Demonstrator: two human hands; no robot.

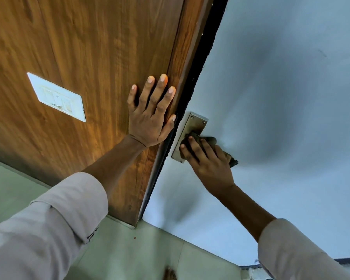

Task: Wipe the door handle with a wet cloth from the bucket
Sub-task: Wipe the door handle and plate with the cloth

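A steel handle plate (194, 123) with screws is fixed on the pale blue door (281, 98), close to its edge. My right hand (208, 160) presses a dark wet cloth (209, 140) against the lower part of the plate, fingers wrapped over it. The handle lever is hidden under the cloth and hand. My left hand (152, 116) lies flat with fingers spread on the brown wooden panel (89, 57) beside the door gap. No bucket is in view.
A white switch plate (58, 97) sits on the wooden panel left of my left hand. A dark gap (192, 85) runs between panel and door. Pale green tiled floor (129, 255) lies below, with a brown blurred object (170, 273) at the bottom edge.
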